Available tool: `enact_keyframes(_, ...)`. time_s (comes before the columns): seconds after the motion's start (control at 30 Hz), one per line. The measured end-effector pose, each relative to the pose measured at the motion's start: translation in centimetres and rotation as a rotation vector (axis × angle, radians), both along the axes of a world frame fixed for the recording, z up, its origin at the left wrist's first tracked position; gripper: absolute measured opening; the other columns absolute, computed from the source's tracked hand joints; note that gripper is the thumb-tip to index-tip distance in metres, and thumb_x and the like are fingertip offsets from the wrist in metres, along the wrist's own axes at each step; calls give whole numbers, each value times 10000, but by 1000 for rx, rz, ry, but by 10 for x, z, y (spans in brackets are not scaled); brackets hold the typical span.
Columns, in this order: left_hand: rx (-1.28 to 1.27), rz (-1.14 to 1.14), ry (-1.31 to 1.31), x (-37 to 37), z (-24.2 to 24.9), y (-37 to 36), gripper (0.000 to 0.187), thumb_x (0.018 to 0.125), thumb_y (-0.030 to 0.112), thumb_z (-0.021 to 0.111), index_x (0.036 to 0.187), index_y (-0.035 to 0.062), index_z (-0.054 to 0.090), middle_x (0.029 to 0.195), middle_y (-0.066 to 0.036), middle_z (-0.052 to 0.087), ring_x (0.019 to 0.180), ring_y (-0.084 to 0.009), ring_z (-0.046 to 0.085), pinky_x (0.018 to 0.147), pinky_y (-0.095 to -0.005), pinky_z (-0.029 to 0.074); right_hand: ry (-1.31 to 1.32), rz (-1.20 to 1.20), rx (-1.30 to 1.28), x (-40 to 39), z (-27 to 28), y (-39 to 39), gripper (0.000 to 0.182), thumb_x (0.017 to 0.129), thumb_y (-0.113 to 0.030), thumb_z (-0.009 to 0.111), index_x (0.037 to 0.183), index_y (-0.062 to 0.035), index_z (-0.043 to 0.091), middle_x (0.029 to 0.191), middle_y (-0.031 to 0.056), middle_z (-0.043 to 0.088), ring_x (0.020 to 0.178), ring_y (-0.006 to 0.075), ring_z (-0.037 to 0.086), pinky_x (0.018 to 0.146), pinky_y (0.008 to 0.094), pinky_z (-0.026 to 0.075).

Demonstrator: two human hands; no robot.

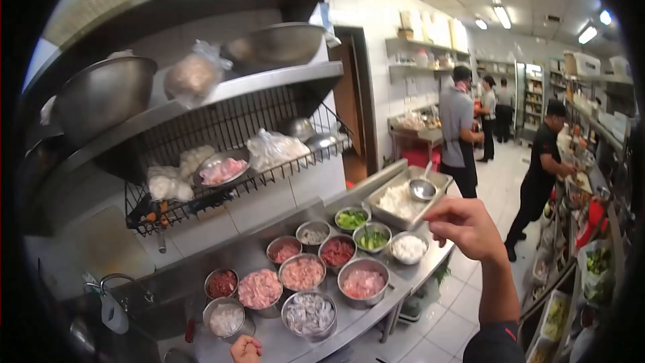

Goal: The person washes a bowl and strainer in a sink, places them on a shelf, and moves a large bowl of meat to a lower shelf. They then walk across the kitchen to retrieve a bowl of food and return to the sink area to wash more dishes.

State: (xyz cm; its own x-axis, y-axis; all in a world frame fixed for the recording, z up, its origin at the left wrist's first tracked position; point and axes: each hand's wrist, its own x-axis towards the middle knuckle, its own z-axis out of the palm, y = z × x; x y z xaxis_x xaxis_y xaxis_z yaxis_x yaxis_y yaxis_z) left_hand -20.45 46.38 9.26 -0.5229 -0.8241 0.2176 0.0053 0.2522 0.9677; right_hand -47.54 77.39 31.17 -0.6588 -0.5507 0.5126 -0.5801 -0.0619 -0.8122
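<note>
My right hand [468,227] is raised at the counter's right end, fingers curled into a pinch; what is in them, if anything, is hidden. Just beyond it stand a metal tray [384,216] of white powder with a ladle [422,190] in it, and a bowl of white powder [408,248]. Low in view, my left hand [246,349] is closed by the counter's front edge, its grip hidden. Nearest to it are a bowl of pale white pieces [226,318] and a bowl of greyish strips [309,314]. Behind these sit bowls of pink raw meat [260,289] and chopped greens [371,236].
A wire rack [235,117] with bagged food and a shelf [201,102] with large steel bowls hang above the counter [376,319]. At left is a sink tap [117,279]. Several co-workers, including a person in grey [458,114] and one in black [544,161], stand along the aisle.
</note>
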Motion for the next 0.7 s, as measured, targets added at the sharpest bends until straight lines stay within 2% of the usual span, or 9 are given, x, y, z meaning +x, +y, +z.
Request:
enact_keyframes(0.13, -50, -144, 78, -23, 17, 17, 115, 778, 44, 435, 741, 39, 543, 648, 8, 479, 556, -61, 415, 492, -208, 334, 7, -47, -73, 11, -1, 30, 96, 741, 65, 575, 828, 31, 595, 680, 47, 562, 574, 93, 559, 519, 221, 464)
enact_keyframes(0.2, 38, -227, 79, -22, 36, 36, 93, 820, 94, 513, 843, 30, 577, 671, 6, 501, 587, -61, 437, 522, -202, 359, 41, -99, -47, 31, 0, 43, 93, 725, 82, 567, 803, 34, 584, 717, 55, 562, 595, 116, 571, 538, 227, 478)
enact_keyframes(0.23, 38, -277, 36, -17, 29, 34, 93, 820, 94, 513, 843, 30, 577, 671, 6, 501, 587, -61, 437, 522, -202, 359, 81, -123, -35, 41, 3, 50, 79, 716, 77, 579, 781, 32, 576, 732, 54, 567, 595, 121, 570, 539, 231, 476)
enact_keyframes(0.3, -15, -306, 28, -11, 4, 34, 165, 837, 145, 572, 956, 31, 581, 705, 1, 525, 628, -71, 470, 564, -202, 393, 185, -168, 55, 60, 9, 68, 65, 706, 62, 606, 748, 23, 574, 746, 50, 552, 636, 113, 556, 575, 236, 470)
enact_keyframes(0.37, 16, -375, -84, -1, -6, 38, 128, 839, 113, 548, 930, 30, 582, 741, -12, 543, 644, -77, 492, 586, -205, 417, 133, -188, -2, 83, 13, 74, 111, 656, 115, 612, 748, 54, 601, 801, 84, 551, 640, 126, 546, 564, 236, 469)
enact_keyframes(0.43, 124, -333, 34, 4, -21, 44, 71, 793, 27, 548, 839, -26, 558, 649, -38, 541, 588, -90, 500, 575, -222, 428, 92, -183, -21, 98, 8, 78, 147, 650, 134, 606, 772, 54, 622, 811, 91, 549, 657, 134, 558, 571, 233, 484)
enact_keyframes(0.53, 152, -351, -32, 21, -38, 49, 71, 807, 31, 533, 855, -21, 542, 641, -27, 519, 569, -87, 481, 550, -219, 417, 12, -63, 44, 112, -4, 83, 111, 696, 83, 603, 788, 29, 633, 813, 68, 575, 704, 115, 557, 618, 226, 469)
enact_keyframes(0.63, 160, -355, -71, 32, -44, 55, 64, 809, 33, 534, 847, -17, 547, 647, -27, 522, 569, -89, 484, 552, -217, 417, 28, -15, 35, 113, -22, 82, 129, 685, 117, 604, 797, 55, 623, 826, 101, 556, 669, 139, 560, 578, 236, 492)
enact_keyframes(0.7, 197, -344, -107, 34, -44, 60, 70, 811, 37, 535, 851, -19, 549, 655, -29, 525, 575, -91, 487, 556, -220, 422, -19, -9, 44, 114, -31, 82, 122, 702, 103, 607, 810, 49, 624, 834, 91, 556, 683, 136, 558, 592, 236, 488)
